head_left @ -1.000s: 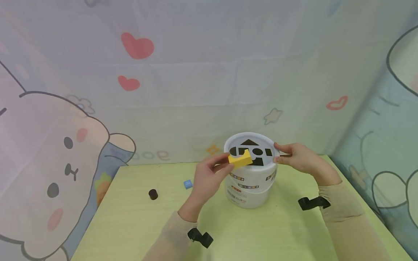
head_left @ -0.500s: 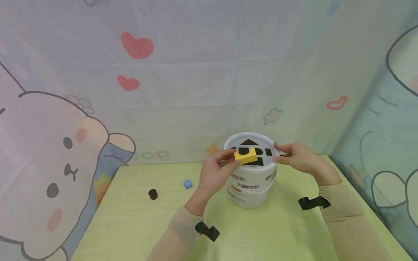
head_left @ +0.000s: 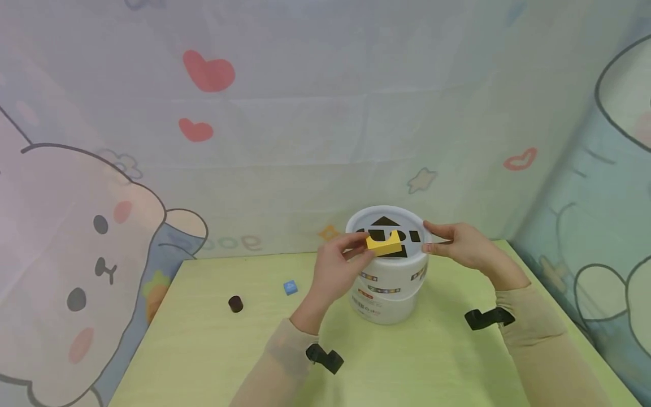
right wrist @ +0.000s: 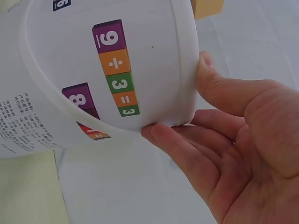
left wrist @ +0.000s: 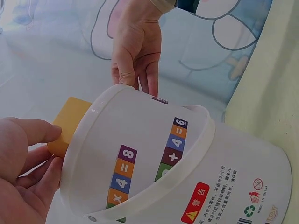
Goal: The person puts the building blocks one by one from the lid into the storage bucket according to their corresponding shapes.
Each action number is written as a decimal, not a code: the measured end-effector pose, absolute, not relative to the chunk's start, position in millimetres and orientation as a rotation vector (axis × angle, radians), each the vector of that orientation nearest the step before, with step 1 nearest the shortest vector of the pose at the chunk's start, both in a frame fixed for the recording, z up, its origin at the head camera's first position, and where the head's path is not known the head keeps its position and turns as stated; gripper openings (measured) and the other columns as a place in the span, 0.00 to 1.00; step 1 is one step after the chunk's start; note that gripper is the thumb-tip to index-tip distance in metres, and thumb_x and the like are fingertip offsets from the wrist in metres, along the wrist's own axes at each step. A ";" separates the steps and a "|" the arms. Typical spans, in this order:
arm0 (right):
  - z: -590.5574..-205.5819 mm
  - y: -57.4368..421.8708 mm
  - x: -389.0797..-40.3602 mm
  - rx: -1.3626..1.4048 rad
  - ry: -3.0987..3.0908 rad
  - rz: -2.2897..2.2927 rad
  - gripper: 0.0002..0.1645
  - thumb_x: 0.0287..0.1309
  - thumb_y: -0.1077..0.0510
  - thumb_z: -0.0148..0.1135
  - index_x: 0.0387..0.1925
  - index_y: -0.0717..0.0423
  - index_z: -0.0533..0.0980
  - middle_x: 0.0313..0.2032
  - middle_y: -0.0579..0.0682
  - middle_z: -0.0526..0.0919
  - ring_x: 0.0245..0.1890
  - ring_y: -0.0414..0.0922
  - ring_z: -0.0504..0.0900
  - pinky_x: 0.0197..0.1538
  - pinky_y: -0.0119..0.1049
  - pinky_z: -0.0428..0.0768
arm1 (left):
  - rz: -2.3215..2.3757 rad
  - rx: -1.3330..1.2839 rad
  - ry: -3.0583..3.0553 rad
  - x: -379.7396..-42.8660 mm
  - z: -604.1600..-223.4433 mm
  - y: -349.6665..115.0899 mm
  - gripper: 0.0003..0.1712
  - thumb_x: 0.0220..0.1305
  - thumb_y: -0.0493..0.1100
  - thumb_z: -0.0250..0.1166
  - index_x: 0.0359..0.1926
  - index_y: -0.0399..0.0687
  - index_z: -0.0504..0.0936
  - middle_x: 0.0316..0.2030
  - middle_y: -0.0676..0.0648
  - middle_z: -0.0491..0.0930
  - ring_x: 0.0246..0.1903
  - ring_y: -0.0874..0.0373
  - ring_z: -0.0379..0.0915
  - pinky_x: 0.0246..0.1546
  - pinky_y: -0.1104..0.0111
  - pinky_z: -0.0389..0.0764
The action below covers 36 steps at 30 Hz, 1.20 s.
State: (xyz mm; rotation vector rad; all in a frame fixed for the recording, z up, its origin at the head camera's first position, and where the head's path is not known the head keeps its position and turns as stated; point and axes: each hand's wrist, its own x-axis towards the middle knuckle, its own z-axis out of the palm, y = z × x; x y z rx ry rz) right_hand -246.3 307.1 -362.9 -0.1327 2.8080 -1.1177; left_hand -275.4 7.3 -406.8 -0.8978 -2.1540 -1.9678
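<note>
A yellow arch-shaped block (head_left: 384, 244) with a rounded notch is pinched between the thumb and fingers of my left hand (head_left: 339, 267). It sits over the near part of the lid (head_left: 367, 219) of a white bucket (head_left: 381, 308), overlapping some of the dark shape cutouts. The left wrist view shows the yellow block (left wrist: 71, 122) at the lid's edge. My right hand (head_left: 465, 247) holds the right side of the bucket's rim. In the right wrist view, its thumb is at the lid edge and its fingertips (right wrist: 159, 133) lie against the side below.
On the light green table (head_left: 203, 350) left of the bucket lie a small blue block (head_left: 290, 288) and a dark cylinder block (head_left: 235, 304). A printed cloth backdrop (head_left: 305, 141) rises behind the table's far edge. The bucket's handle (left wrist: 161, 193) hangs down along its side.
My left hand has carried the yellow block a little to the right across the lid, then stayed nearly still. The right hand keeps its hold on the rim. The head view has shifted slightly.
</note>
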 end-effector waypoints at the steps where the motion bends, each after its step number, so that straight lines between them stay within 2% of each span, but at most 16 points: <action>1: -362.7 306.8 -246.6 -0.145 2.807 -1.120 0.48 0.74 0.45 0.68 0.83 0.59 0.58 0.77 0.68 0.64 0.76 0.71 0.63 0.71 0.72 0.67 | -1.963 -0.896 -2.158 -275.4 -406.6 6.9 0.20 0.67 0.32 0.74 0.59 0.32 0.86 0.55 0.40 0.84 0.55 0.46 0.83 0.57 0.69 0.84; 9: -353.3 303.7 -250.5 -0.246 2.818 -1.078 0.49 0.74 0.50 0.69 0.81 0.70 0.56 0.75 0.72 0.66 0.70 0.68 0.73 0.69 0.66 0.73 | -1.891 -0.904 -2.234 -279.5 -402.7 9.0 0.20 0.68 0.34 0.74 0.59 0.34 0.86 0.55 0.40 0.85 0.55 0.48 0.84 0.56 0.71 0.84; 13: -349.2 303.1 -251.9 -0.262 2.811 -1.039 0.48 0.75 0.52 0.68 0.79 0.73 0.57 0.73 0.72 0.68 0.70 0.67 0.74 0.69 0.64 0.75 | -1.852 -0.898 -2.289 -282.5 -398.9 11.3 0.20 0.68 0.34 0.74 0.59 0.34 0.87 0.54 0.40 0.85 0.54 0.49 0.85 0.55 0.72 0.84; 21: -351.3 304.7 -250.0 -0.219 2.790 -1.031 0.46 0.76 0.52 0.67 0.81 0.70 0.56 0.72 0.70 0.70 0.70 0.67 0.74 0.69 0.65 0.74 | -1.805 -0.956 -2.358 -288.7 -391.5 16.6 0.20 0.69 0.32 0.73 0.60 0.33 0.86 0.57 0.37 0.85 0.56 0.47 0.86 0.54 0.72 0.85; 36: -355.0 306.8 -249.3 -0.198 2.780 -1.057 0.48 0.75 0.50 0.67 0.81 0.68 0.56 0.71 0.70 0.72 0.69 0.67 0.75 0.69 0.67 0.73 | -1.292 -0.987 -2.599 -287.9 -383.2 30.0 0.19 0.70 0.38 0.73 0.60 0.40 0.87 0.56 0.45 0.88 0.52 0.55 0.87 0.53 0.72 0.85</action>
